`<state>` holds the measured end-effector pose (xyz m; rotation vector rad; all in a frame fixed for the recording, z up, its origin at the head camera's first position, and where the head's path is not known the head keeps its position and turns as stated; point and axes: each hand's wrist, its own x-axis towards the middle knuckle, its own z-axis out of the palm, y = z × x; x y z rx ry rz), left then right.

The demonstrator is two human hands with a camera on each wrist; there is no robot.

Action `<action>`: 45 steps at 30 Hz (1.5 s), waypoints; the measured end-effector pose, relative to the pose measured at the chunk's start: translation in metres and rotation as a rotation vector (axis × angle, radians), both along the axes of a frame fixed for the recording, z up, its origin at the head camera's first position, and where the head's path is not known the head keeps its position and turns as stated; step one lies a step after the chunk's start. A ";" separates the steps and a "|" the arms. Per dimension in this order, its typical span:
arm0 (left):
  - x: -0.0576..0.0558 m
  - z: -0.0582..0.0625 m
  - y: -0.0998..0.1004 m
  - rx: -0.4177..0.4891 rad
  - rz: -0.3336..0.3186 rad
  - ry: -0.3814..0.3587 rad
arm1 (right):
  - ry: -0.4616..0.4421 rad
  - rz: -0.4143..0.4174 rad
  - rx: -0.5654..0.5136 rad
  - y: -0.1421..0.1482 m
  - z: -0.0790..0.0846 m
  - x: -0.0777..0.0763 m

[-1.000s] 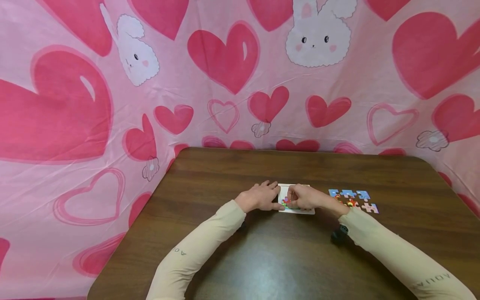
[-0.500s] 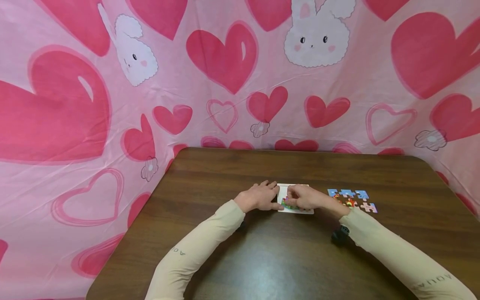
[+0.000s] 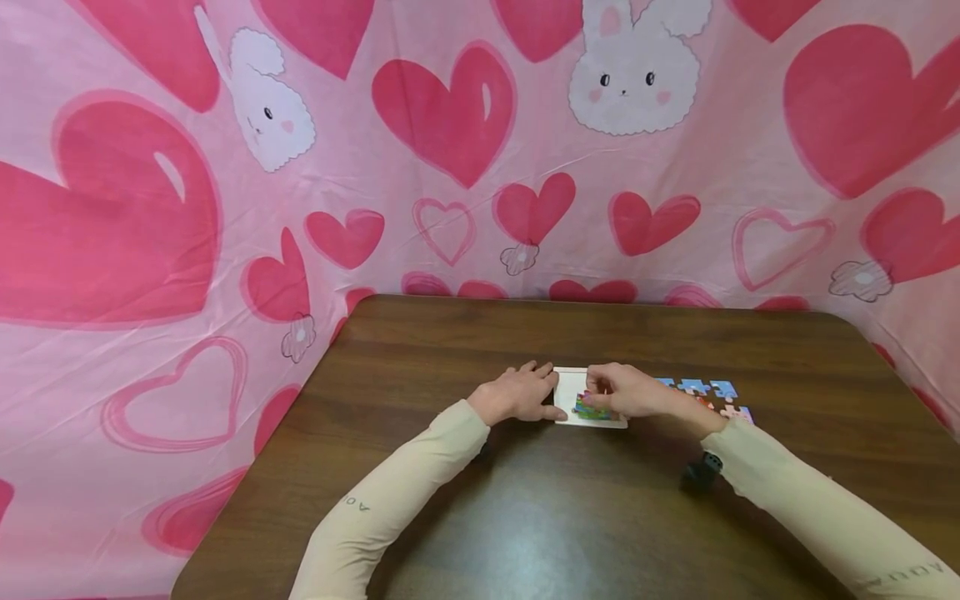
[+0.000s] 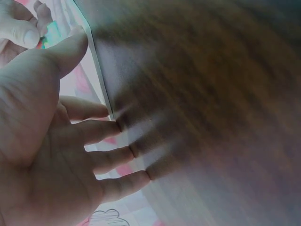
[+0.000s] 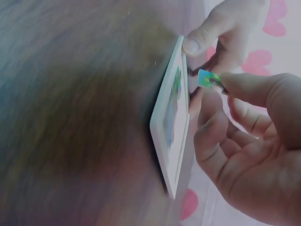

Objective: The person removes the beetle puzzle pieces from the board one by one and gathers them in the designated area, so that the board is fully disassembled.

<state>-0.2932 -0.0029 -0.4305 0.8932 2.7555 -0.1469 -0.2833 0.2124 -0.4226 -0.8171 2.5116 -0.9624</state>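
Note:
A small jigsaw piece [image 5: 208, 79], green with light blue, is pinched between the thumb and fingers of my right hand [image 3: 628, 390]. In the right wrist view it is raised off the white puzzle tray [image 5: 162, 127]. Inside that tray lie colourful parts [image 5: 177, 87], partly green; in the head view my right hand hides some of the tray. My left hand [image 3: 519, 394] stays at the tray's left side, its fingers spread and fairly straight. The left thumb [image 4: 70, 49] touches the tray's near-left corner, while the other left fingertips rest along its edge and the tabletop.
Several loose jigsaw pieces [image 3: 694, 387], blue, pink and red, lie on the brown wooden table [image 3: 480, 517] right of the tray, partly behind my right forearm. A pink cloth [image 3: 450, 242] with hearts and rabbits hangs behind the table.
My right hand has shifted right and slightly up over the tray with the jigsaw piece, showing more of the tray's white left part. The left hand has stayed in place.

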 end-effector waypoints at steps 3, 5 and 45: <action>-0.001 0.000 0.000 0.002 0.004 -0.001 | 0.030 0.039 -0.004 0.006 0.004 0.000; -0.001 0.000 0.000 0.006 0.000 -0.003 | 0.041 0.051 -0.002 0.011 0.006 0.001; -0.002 -0.002 0.001 0.017 -0.001 -0.020 | -0.247 0.075 0.072 0.115 0.004 0.022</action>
